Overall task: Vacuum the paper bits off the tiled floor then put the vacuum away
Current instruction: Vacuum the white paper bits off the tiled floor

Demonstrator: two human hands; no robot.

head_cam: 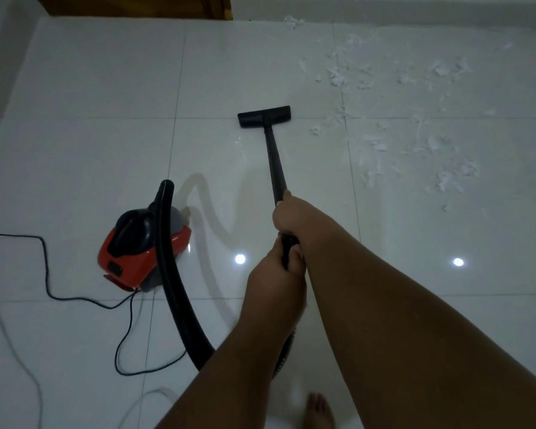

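Note:
A red and black vacuum (pixel 143 246) sits on the white tiled floor (pixel 90 144) at the left. Its thick black hose (pixel 171 289) arcs up and round toward my hands. Both hands grip the black wand (pixel 276 162): my right hand (pixel 291 215) higher up, my left hand (pixel 279 274) just below it. The flat black nozzle (pixel 264 116) rests on the floor ahead of me. White paper bits (pixel 384 97) lie scattered to the right of the nozzle, the nearest scrap (pixel 314 130) a short way from its right end.
A thin black power cord (pixel 47 270) snakes over the tiles left of and behind the vacuum. A wooden door base (pixel 136 6) and the wall stand at the far edge. My bare foot (pixel 317 410) shows at the bottom.

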